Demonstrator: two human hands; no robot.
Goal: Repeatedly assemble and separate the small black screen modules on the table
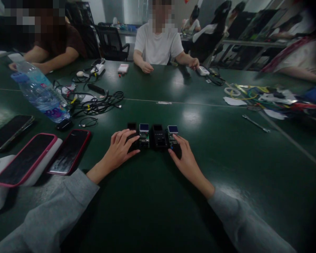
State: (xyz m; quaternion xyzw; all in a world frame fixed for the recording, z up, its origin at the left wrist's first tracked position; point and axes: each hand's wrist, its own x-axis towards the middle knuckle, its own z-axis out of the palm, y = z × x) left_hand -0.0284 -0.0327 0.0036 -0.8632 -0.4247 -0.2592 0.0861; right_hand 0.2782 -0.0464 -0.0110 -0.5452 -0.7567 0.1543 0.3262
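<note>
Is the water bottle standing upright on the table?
No, the water bottle lies on its side on the green table, beside the tangled cables.

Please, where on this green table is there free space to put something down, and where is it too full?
Bare patches: the table between the two sleeves, below the modules that the left hand and right hand touch; and right of them, below the wrench. Crowded: the left, with phones, bottle and cables.

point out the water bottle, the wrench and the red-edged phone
water bottle (42, 93), head view, on the middle of its clear body
wrench (255, 123), head view, on the middle of its shaft
red-edged phone (70, 151), head view, on the centre of its dark screen
</note>
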